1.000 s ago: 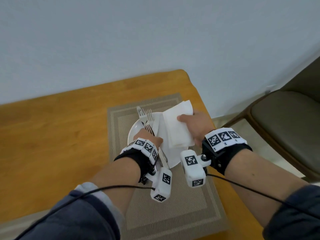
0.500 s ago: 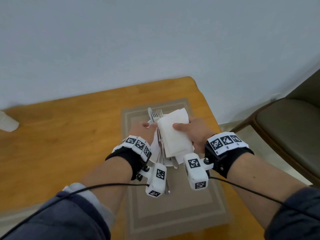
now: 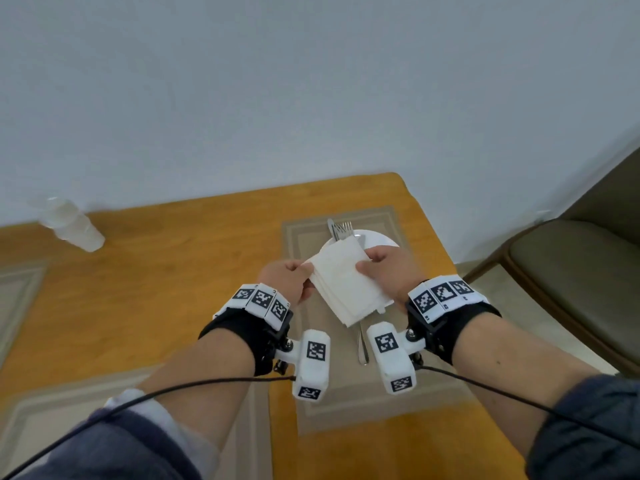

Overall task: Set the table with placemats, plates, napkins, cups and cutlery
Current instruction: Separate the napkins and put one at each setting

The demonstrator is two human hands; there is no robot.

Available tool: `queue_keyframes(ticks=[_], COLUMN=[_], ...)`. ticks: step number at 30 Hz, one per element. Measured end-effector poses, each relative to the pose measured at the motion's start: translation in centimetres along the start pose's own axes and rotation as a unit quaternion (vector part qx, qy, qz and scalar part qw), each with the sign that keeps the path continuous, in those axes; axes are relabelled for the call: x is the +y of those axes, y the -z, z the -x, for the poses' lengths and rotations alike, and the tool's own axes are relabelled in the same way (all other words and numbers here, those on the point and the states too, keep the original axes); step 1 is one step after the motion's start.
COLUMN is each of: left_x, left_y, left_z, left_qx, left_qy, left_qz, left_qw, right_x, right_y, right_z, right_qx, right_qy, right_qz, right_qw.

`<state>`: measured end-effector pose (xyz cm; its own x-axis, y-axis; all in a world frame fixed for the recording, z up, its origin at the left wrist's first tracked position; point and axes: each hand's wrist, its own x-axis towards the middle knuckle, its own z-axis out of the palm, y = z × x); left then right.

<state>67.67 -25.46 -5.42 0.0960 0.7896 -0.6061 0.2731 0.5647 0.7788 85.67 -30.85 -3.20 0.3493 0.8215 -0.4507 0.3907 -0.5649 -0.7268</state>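
Observation:
I hold a stack of white napkins between both hands, just above a white plate. My left hand pinches the stack's left corner and my right hand grips its right edge. The plate lies on a beige placemat near the table's far right corner. Cutlery, with fork and knife tips showing, rests across the plate; one handle sticks out below the napkins. The napkins and hands hide most of the plate.
A stack of clear plastic cups lies on its side at the far left of the wooden table. Another placemat lies at the near left. A brown chair stands beyond the table's right edge, and a wall runs behind.
My left hand has left the cutlery on the plate and taken the napkins' left corner. The napkins have shifted towards the middle, between both hands. The view has swung left, showing the cups.

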Motion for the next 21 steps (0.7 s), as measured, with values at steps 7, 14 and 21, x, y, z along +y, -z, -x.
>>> queue_keyframes(ticks=[7, 14, 21], left_x=[2.6, 1.0, -1.6], left_y=[5.9, 12.2, 20.4], left_z=[3.4, 5.4, 4.0], left_qx=[0.020, 0.075, 0.087], left_qy=[-0.006, 0.064, 0.097], left_qz=[0.054, 0.114, 0.038], left_qw=[0.998, 0.989, 0.991], right_x=[-6.0, -10.6, -16.8], right_y=[-1.8, -5.3, -11.8], right_z=[0.4, 1.1, 1.9], right_qx=[0.005, 0.051, 0.053], right_qy=[0.066, 0.077, 0.057], right_qz=[0.027, 0.006, -0.016], right_qw=[0.997, 0.996, 0.997])
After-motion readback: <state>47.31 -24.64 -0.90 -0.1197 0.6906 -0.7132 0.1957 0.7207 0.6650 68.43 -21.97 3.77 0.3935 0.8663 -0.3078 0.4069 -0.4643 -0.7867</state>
